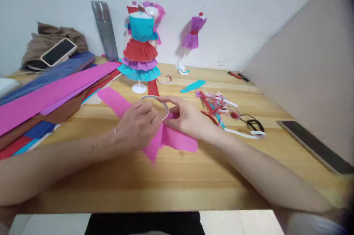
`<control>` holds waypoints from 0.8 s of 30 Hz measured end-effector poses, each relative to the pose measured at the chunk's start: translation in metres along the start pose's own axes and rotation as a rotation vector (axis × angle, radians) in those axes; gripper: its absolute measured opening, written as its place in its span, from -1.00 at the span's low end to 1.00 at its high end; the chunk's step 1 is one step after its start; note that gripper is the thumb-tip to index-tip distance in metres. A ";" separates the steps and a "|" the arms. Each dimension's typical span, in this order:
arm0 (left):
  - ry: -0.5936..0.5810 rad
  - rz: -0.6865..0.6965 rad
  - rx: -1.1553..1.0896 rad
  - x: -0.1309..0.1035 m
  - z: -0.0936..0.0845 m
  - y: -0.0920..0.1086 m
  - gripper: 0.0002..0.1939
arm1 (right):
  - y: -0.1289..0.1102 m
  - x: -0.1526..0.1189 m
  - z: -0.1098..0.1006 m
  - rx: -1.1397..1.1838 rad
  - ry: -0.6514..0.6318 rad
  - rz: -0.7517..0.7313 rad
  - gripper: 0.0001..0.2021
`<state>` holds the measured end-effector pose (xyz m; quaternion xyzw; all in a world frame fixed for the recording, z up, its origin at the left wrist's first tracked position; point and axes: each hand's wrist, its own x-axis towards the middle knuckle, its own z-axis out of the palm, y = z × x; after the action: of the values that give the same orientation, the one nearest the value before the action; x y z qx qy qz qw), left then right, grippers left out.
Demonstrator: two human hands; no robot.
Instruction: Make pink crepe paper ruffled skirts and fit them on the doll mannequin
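Observation:
Pink crepe paper [179, 140] lies on the wooden table under and between my hands, gathered near its middle with ends spreading out below. My left hand [139, 126] is closed, its fingers curled over the paper. With thumb and fingers my right hand [186, 115] pinches the gathered paper. A thin, pale ring like a nearly used-up tape roll [166, 109] stands between the hands, touching the fingers of both. Another pink strip [113, 100] extends to the upper left behind my left hand. My left fingertips are partly hidden.
Behind stands a small dress form [140, 61] in tiered crepe paper, with a purple-dressed form [195, 34] farther right. Folded coloured paper sheets [55, 91], a grey bottle [105, 30] and a phone [59, 51] are left. Paper scraps [214, 104] and another phone [315, 144] lie right.

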<state>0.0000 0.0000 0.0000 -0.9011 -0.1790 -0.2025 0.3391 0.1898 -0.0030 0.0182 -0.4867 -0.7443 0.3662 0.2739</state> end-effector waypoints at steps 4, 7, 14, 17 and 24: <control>0.021 -0.052 0.001 -0.002 0.001 0.000 -0.69 | 0.000 -0.002 0.000 0.019 0.007 -0.006 -0.40; 0.011 -0.078 -0.046 -0.003 0.000 -0.003 -0.69 | 0.002 -0.002 -0.001 0.039 -0.017 -0.004 -0.38; 0.160 -0.311 -0.494 0.002 -0.006 -0.008 -0.67 | -0.004 -0.004 -0.008 0.019 -0.023 -0.058 -0.39; 0.154 -0.411 -0.616 0.003 -0.004 -0.010 -0.67 | -0.009 -0.007 -0.011 0.019 0.006 -0.049 -0.52; 0.136 -0.496 -0.717 0.003 -0.004 -0.012 -0.61 | -0.008 -0.005 -0.018 -0.016 0.043 -0.025 -0.83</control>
<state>-0.0043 0.0064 0.0107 -0.8762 -0.2856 -0.3859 -0.0431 0.2016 -0.0044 0.0351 -0.4874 -0.7472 0.3464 0.2902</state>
